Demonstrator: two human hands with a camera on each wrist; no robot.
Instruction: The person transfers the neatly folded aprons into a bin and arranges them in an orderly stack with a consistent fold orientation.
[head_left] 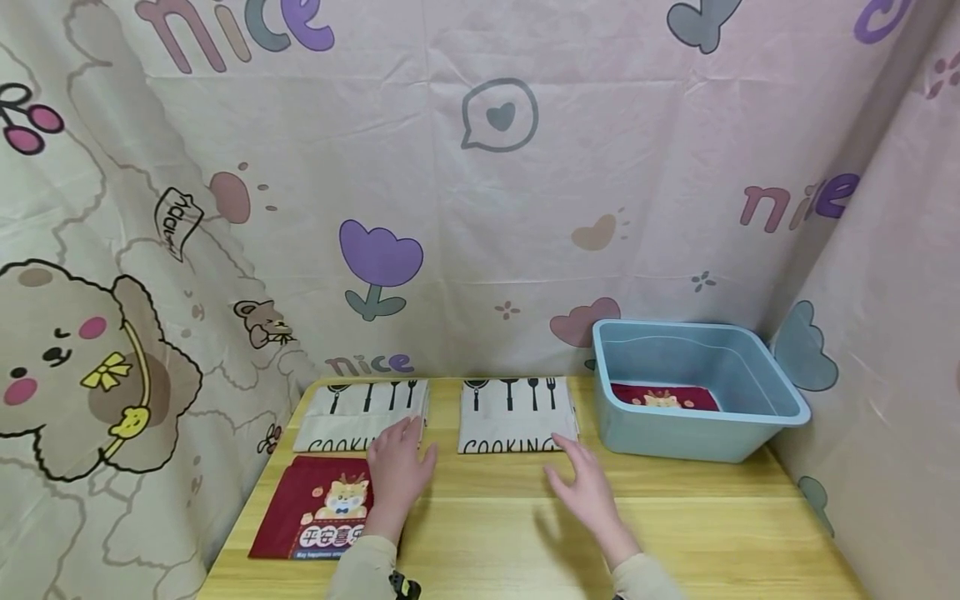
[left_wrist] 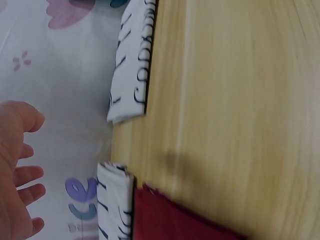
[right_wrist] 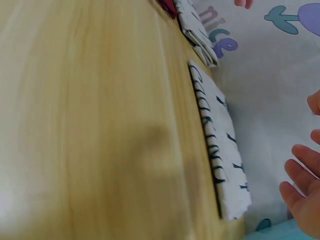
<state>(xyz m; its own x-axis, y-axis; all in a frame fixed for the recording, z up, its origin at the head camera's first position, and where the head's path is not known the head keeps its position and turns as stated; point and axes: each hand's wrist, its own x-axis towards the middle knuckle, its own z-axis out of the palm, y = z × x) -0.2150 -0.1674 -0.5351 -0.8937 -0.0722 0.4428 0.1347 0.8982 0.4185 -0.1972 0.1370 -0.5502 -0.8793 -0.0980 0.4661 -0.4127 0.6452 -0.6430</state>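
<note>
A folded white cloth [head_left: 517,419] lies just left of the blue bin [head_left: 675,435]; farther left lie a second white cloth [head_left: 352,415] and a red cloth [head_left: 288,504], apparently spaced to stay separate. Left of the bin, the left hand [head_left: 399,468] and right hand [head_left: 587,490], fingers loosely extended, grip nothing.

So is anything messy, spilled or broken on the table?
No, nothing stands out. The left white cloth, right white cloth and red cloth lie folded on the table. The blue bin stands upright, with another red cloth inside. I see no spills or rips.
</note>
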